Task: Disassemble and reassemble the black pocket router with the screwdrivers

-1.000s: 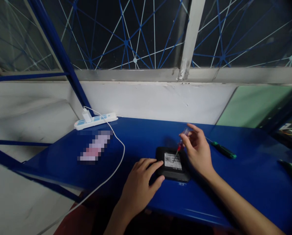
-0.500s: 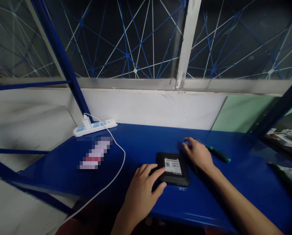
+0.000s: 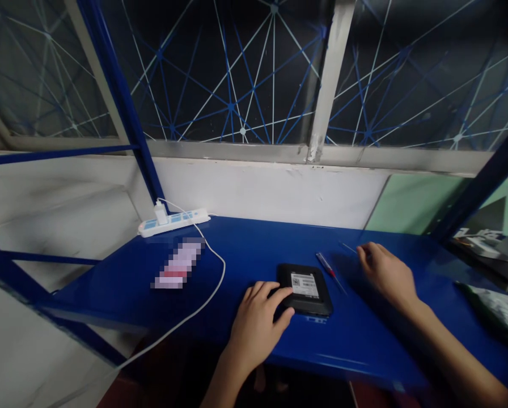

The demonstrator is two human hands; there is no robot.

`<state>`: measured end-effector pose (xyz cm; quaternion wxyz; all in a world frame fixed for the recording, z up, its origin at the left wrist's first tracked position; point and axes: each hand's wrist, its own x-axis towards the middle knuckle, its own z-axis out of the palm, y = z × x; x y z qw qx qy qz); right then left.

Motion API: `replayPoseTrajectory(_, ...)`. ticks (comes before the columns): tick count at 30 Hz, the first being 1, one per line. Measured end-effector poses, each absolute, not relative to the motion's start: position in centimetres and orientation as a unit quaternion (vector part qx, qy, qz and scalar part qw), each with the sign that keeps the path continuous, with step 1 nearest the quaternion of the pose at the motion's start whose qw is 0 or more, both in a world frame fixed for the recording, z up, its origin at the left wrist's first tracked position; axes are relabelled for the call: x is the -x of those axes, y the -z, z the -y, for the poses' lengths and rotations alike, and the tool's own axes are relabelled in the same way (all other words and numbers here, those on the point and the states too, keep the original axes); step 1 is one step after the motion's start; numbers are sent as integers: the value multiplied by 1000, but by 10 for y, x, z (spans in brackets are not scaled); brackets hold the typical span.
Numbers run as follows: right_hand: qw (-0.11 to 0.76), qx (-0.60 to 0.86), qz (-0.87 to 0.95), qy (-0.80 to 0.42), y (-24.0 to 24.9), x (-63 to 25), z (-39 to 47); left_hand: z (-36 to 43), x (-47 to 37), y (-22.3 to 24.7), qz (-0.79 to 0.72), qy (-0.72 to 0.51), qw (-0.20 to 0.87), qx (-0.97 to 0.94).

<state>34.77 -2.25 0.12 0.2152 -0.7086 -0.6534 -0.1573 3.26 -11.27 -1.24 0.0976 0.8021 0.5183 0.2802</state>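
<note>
A flat black electronic device (image 3: 311, 307) with a white printed label (image 3: 305, 286) lies on the blue table. My left hand (image 3: 260, 320) rests at its left edge, index fingertip on top by the label, thumb stretched out near the front corner, fingers apart. Just right of the device lies a small screwdriver (image 3: 328, 267) with a clear and red handle, its thin shaft toward me. Farther right, my right hand (image 3: 388, 275) is curled over a green-handled screwdriver; the handle is hidden under the hand, and only its thin shaft (image 3: 347, 247) shows beyond the fingertips.
A white power strip (image 3: 175, 221) with a plugged-in charger stands at the back left. Its white cable (image 3: 220, 277) loops across the table's left side, past a pixelated pinkish item (image 3: 180, 265). A shiny plastic bag (image 3: 496, 309) and clutter lie at the right. Blue frame posts flank the table.
My right hand has moved right, from beside the device onto the green-handled screwdriver. The red-handled screwdriver now shows uncovered on the table. My left hand stays at the device; the view has shifted slightly.
</note>
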Motion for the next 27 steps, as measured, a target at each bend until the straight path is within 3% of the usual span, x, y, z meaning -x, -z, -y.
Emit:
replayPoseTrajectory(6, 204, 647, 716, 165, 25, -421, 35, 113, -34, 11, -524, -273, 83, -802)
replayPoseTrajectory(10, 182, 669, 709, 128, 41, -430, 38, 112, -35, 12, -532, -274, 84, -797)
replayPoseTrajectory(13, 214, 684, 691, 96, 47, -431, 35, 112, -35, 12, -537, -276, 78, -793)
replayPoseTrajectory(17, 352, 657, 665, 46, 37, -431, 27, 112, -36, 13, -548, -280, 66, -785)
replayPoseTrajectory(22, 635, 604, 479, -57, 2, -414, 17, 111, -36, 16, -563, -299, 58, -769)
replayPoseTrajectory(25, 740, 505, 419, -145, -13, -394, 10, 110, -37, 17, -566, -306, 60, -763)
replayPoseTrajectory(27, 755, 468, 416, -196, -15, -379, 7, 110, -37, 16, -568, -311, 62, -760)
